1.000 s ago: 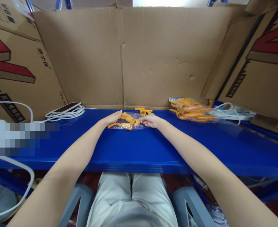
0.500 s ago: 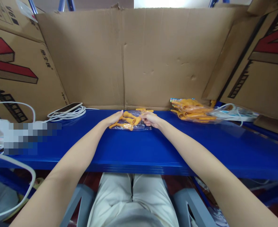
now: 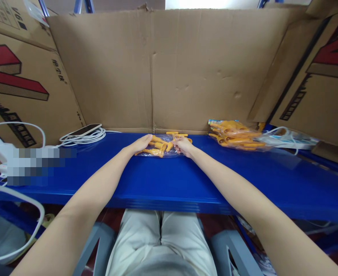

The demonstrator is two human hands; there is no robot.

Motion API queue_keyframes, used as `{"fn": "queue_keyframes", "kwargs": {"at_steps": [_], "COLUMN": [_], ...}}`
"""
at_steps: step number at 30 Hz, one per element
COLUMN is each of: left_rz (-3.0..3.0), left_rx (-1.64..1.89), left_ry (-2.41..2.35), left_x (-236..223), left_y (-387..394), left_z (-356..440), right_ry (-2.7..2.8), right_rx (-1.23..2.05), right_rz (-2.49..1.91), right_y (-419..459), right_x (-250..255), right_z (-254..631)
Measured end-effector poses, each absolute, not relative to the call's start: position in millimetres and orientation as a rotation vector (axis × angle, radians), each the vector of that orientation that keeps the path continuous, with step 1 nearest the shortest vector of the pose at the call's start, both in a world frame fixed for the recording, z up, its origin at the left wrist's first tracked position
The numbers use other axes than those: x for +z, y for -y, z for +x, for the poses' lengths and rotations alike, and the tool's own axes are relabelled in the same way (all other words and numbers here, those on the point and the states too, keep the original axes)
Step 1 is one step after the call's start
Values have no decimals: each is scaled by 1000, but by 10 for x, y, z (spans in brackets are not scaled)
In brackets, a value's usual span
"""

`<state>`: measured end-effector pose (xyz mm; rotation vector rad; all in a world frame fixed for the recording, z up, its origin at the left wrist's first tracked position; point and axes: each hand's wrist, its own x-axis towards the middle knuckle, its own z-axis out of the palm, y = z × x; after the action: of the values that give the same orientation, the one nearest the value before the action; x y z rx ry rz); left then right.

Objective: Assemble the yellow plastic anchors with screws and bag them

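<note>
A clear plastic bag (image 3: 174,153) lies at the back middle of the blue shelf, with several orange plastic pieces (image 3: 159,145) in it, ribbed and flared at one end like small horns. My left hand (image 3: 142,143) is closed over the bag's left end, partly covering the pieces there. At the right end, the fingers of my right hand (image 3: 183,145) are pinched together at the narrow end of one orange piece (image 3: 169,147). Whether bag film lies between those fingers I cannot tell. Behind my right hand, more orange parts (image 3: 177,134) stick out.
A fuller bag of orange pieces (image 3: 232,134) rests to the right, beside white cables (image 3: 289,140). On the left, a phone (image 3: 87,130) sits on a coiled white cable (image 3: 92,138) near a white power strip (image 3: 2,153). A cardboard wall (image 3: 200,73) closes off the back.
My right hand has shifted slightly right, and an orange end now shows beyond it. The whole view has moved a little. My left hand stays on the bag.
</note>
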<state>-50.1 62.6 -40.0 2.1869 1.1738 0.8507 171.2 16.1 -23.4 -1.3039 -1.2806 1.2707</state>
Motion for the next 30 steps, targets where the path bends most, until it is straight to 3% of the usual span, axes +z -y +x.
{"fn": "queue_keyframes", "kwargs": {"at_steps": [5,14,30], "left_rz": [2388,2628,2658], "left_rx": [693,492,542], "left_ry": [-1537,-1454,-1603], "left_x": [-319,-59,81], "left_y": [-565,-534,-845], "left_z": [-461,-204,171], "right_ry": [1235,1204,1193], "right_rx": [1282,1285,1306], "right_rz": [-1339,-1298,-1175], "right_y": [-197,-120,-164], "right_x": [-238,-201,-213], "right_z": [1725,1723,1684]}}
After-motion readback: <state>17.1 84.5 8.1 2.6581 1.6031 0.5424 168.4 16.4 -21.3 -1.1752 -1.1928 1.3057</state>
